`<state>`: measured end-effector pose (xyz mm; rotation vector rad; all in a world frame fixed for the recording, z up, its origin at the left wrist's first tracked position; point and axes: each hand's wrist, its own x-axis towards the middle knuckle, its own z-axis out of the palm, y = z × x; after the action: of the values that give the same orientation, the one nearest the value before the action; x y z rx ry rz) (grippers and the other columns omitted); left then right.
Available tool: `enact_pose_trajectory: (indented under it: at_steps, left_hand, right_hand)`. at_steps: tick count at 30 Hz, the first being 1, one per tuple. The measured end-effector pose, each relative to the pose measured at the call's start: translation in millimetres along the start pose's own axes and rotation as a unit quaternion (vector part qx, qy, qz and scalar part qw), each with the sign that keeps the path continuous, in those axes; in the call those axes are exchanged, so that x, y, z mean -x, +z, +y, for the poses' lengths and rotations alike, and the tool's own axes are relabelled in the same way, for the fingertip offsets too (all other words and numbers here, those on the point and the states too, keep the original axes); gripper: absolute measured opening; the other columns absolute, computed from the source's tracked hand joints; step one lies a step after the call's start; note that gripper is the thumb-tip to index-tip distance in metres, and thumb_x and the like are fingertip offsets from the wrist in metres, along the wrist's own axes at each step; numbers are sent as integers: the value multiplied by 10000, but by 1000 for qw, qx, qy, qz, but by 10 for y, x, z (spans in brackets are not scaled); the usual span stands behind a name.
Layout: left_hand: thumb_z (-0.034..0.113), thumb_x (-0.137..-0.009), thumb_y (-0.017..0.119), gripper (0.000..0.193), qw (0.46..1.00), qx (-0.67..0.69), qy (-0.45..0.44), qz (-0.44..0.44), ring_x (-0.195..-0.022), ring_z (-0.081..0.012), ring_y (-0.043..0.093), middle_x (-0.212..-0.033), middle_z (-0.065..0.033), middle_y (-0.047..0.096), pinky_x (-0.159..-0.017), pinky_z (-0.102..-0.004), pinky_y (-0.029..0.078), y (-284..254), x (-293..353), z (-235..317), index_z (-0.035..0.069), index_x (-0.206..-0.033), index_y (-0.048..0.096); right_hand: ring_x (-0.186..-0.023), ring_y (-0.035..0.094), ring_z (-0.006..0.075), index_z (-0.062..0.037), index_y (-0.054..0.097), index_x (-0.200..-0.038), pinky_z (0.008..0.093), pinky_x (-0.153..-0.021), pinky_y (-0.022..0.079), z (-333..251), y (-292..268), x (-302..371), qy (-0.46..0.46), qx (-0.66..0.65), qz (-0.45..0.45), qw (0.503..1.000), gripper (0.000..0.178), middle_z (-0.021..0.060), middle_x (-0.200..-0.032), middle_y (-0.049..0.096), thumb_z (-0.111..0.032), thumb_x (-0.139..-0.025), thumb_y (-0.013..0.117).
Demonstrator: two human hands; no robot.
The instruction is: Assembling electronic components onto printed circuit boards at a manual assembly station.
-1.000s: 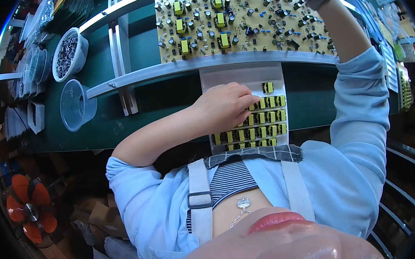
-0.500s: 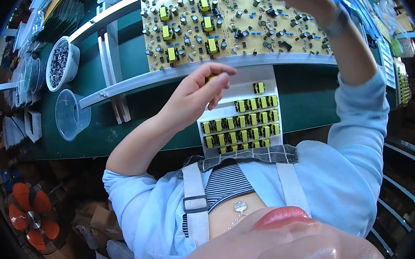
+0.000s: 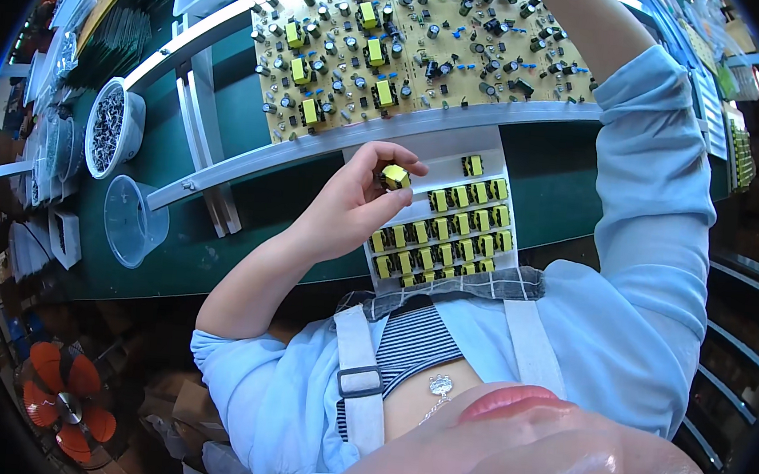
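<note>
The left hand [image 3: 343,211] has its fingers [image 3: 383,151] curled around one yellow block [image 3: 396,178]. Matching blocks [image 3: 440,229] line a white tray [image 3: 445,155], mostly to those fingers' right; circuit boards [image 3: 463,85] lie beyond them. The right hand is out of sight; I can't tell its grip.

The top edge crops the right forearm [image 3: 597,27], its hand unseen, and the circuit boards [image 3: 455,42].
</note>
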<state>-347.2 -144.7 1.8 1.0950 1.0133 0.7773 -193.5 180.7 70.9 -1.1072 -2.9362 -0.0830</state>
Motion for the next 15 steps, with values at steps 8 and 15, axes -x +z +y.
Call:
enact_pose_trajectory:
  at_steps: [8, 15]
  left_hand:
    - [32, -986, 628, 391, 1000, 9, 4, 13, -1103, -105, 574, -1314, -85, 589, -926, -261, 500, -29, 62, 1, 16, -1355, 499]
    - [20, -984, 644, 403, 995, -90, 12, 35, -1234, -139, 562, -1348, -99, 576, -1013, -298, 505, -55, 151, 60, 11, -1369, 525]
  right_hand:
    - [-866, 732, 335, -102, 796, -926, 449, -771, 578, -82, 15, 0, 1, 9, -19, 1000, 204, 148, -883, 760, -258, -822, 717]
    - [-923, 710, 359, -66, 755, -942, 453, -807, 562, -54, 94, 81, -54, -7, 3, 999, 186, 167, -923, 745, -218, -866, 678]
